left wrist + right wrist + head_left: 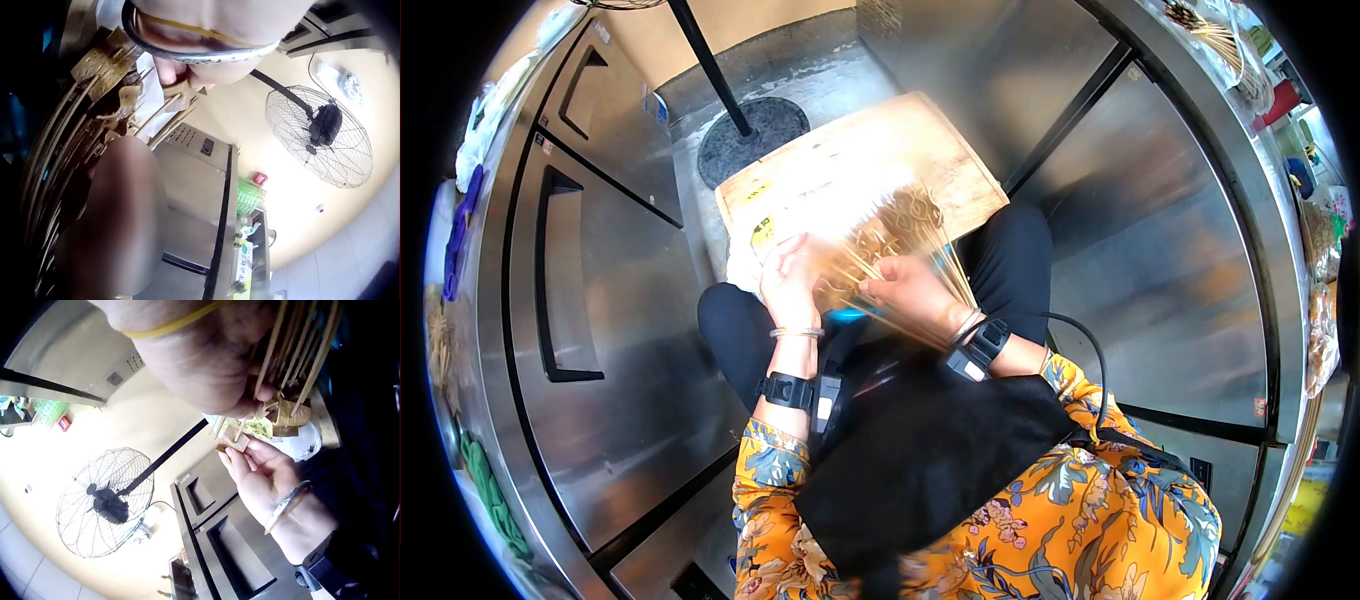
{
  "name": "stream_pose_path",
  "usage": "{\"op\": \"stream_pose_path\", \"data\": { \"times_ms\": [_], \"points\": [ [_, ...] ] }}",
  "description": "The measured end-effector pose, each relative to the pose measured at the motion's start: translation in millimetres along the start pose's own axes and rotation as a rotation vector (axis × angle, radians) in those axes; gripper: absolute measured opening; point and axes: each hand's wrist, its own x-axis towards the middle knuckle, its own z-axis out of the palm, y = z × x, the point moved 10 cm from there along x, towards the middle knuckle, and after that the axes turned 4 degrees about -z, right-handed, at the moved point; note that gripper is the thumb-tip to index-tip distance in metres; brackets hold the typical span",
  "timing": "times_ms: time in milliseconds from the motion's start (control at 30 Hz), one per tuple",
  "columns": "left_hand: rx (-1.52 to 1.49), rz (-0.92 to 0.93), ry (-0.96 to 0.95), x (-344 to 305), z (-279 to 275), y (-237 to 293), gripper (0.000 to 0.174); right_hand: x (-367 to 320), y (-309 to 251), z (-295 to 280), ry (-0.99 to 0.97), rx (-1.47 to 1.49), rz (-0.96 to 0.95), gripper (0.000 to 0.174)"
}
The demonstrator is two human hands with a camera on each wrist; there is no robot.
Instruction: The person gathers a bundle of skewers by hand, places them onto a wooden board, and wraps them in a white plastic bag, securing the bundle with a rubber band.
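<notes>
My left hand (792, 275), blurred in the head view, pinches a flat brown piece of food (237, 439) that looks like tofu skin, at the tip of a bamboo skewer. Facing it, my right hand (915, 290) grips thin bamboo skewers (300, 347), their sticks running back past its wrist. Folded brown pieces (100, 72) are threaded on several skewers beside the hands in the left wrist view. More loaded skewers (910, 215) lie on the near part of the wooden board (950, 150). A blurred finger of the right hand covers part of the bunch in the left wrist view.
White plastic with yellow print (762, 232) lies on the board, by the left hand. The board is close to the knees (1015, 255). Steel cabinets (615, 330) flank both sides. A fan's round base (752, 140) stands behind the board.
</notes>
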Motion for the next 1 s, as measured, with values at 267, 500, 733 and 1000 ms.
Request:
{"op": "stream_pose_path", "data": {
  "times_ms": [267,500,733,1000],
  "points": [
    [0.209,-0.072,-0.094,-26.9,21.7,-27.9,0.011,3.7,5.8,-5.6,0.028,-0.011,-0.005,0.014],
    [0.665,-0.05,-0.171,-6.0,17.3,-31.0,0.01,1.3,-6.2,-9.1,0.122,0.053,-0.116,0.014],
    [0.63,0.13,0.001,55.4,-39.3,-29.2,0.015,-0.1,13.2,4.5,-0.078,0.095,0.043,0.011],
    [1.58,0.189,0.017,73.1,-36.8,-12.5,0.032,1.2,9.9,9.2,-0.062,0.136,0.079,0.011]
  ]
}}
